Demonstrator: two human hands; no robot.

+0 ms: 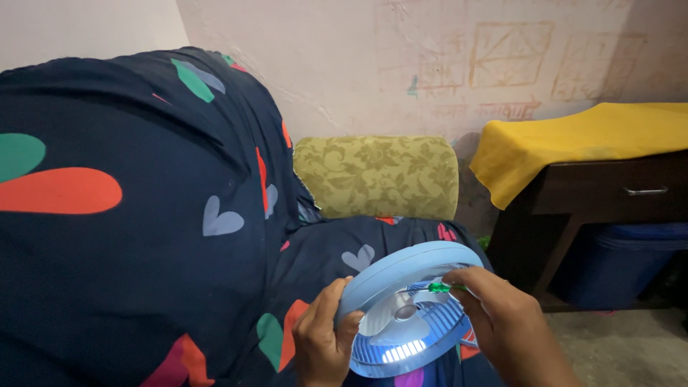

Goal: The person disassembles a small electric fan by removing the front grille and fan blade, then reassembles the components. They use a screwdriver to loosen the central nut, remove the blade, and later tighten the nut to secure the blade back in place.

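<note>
- both hands sit nearest the camera at the bottom edge, with a round light-blue fan housing [408, 315] held between them, tilted so its open face looks up and toward the viewer.
- dark heart-patterned sheet [143, 215], the largest thing in view, covers the bed and a tall heap on the left, running under the housing.
- olive patterned bolster [376, 175] lies far behind, against the wall.
- yellow cloth [573, 140] drapes a dark wooden cabinet [609, 193] at far right; a blue bin [623, 261] stands beneath it, its contents hidden.
- left hand [322, 344] has its fingers clamped on the housing's near-left rim.
- right hand [505, 322] has its fingers pinched together on a small green-handled tool [443, 288], its long axis pointing left into the housing, toward the pale hub.
</note>
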